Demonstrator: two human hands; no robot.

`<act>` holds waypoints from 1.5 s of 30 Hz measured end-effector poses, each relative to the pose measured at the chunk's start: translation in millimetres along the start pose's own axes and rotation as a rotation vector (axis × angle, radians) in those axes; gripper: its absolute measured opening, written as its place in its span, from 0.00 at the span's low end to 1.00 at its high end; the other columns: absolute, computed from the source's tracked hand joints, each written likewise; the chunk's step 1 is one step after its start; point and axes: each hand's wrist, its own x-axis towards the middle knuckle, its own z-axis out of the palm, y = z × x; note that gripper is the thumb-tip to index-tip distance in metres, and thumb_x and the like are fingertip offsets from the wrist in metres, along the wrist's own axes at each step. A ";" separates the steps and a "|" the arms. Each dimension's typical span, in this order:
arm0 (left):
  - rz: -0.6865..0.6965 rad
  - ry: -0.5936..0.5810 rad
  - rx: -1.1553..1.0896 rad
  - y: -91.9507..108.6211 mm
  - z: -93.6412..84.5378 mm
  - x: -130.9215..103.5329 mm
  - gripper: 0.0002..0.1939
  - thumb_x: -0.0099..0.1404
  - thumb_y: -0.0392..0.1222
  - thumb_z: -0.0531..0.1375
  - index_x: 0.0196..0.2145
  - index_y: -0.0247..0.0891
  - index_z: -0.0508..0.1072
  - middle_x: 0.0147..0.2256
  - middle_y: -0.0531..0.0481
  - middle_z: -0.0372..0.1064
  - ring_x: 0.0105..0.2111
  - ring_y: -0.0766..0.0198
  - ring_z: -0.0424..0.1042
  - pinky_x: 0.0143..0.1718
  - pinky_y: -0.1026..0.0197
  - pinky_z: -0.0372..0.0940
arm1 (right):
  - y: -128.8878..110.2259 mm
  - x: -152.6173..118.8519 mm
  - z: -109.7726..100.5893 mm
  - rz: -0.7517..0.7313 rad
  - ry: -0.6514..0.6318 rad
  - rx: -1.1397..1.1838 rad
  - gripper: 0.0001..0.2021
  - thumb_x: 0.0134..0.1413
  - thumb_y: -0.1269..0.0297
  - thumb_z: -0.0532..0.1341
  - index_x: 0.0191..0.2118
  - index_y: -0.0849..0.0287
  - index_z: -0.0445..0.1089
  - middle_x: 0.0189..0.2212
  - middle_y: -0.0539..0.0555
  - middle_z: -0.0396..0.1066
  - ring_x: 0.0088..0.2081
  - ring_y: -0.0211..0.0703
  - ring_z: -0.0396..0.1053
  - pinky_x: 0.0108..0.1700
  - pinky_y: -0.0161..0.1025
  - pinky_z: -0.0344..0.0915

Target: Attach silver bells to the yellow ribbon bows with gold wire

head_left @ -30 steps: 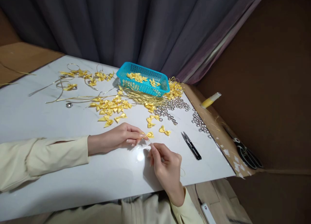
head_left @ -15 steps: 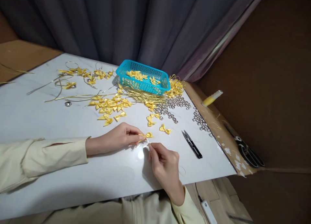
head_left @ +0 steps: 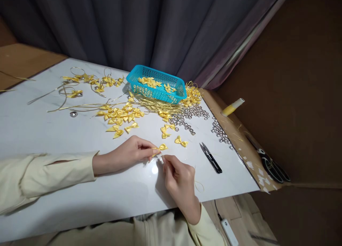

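Left hand [head_left: 125, 155] grip pinched shut on one yellow ribbon bow [head_left: 161, 147], long axis 9-to-3, above table [head_left: 53, 132] centre; right hand [head_left: 179, 178] at 5 o'clock pinches thin gold thread [head_left: 199, 183]; one thread snips [head_left: 211, 158] at 3 o'clock

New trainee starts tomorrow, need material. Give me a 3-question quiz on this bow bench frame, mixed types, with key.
1. Multiple choice: the left hand pinches what? A) silver bell B) yellow bow C) thread snips
2. True or false: the blue basket holds some yellow bows.
3. Short answer: which tool lies on the white table just right of the right hand?

Key
1. B. The fingertips pinch it at one end.
2. True. A few lie inside it.
3. The black thread snips, between the hand and the silver bells by the table's right edge.
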 end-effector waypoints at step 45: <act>-0.066 -0.525 -0.219 -1.8 -6.9 -2.3 0.13 0.61 0.48 0.62 0.28 0.34 0.73 0.21 0.56 0.60 0.20 0.71 0.57 0.23 0.64 0.54 | -8.0 10.9 -11.7 0.547 -0.312 0.961 0.25 0.54 0.52 0.62 0.51 0.53 0.50 0.21 0.41 0.60 0.21 0.35 0.60 0.27 0.33 0.58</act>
